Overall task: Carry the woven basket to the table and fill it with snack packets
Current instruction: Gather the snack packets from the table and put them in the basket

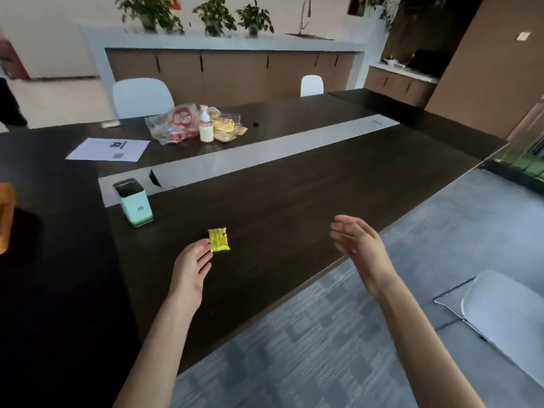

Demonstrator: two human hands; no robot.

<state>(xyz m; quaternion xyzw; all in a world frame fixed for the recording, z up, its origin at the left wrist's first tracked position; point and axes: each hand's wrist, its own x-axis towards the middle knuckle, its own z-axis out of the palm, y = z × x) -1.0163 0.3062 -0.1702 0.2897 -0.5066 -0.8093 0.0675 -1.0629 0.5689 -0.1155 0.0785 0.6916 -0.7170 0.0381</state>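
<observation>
The yellow snack packet (218,240) is over the near part of the dark worktop (279,201), and your left hand (190,267) pinches its lower left corner. Your right hand (357,244) hangs open by the worktop's near edge, fingers loose, well apart from the packet. A mint-green tin (134,203) stands beyond your left hand. Farther back lie bagged snacks (179,125) beside a pump bottle (206,125). A tan shape (6,216) at the left edge is mostly cut off.

Left grip (191,266) pinching a yellow snack packet (219,243).
Both right of the green tin (135,207); right grip (356,242) farther right, fingers straight.
</observation>
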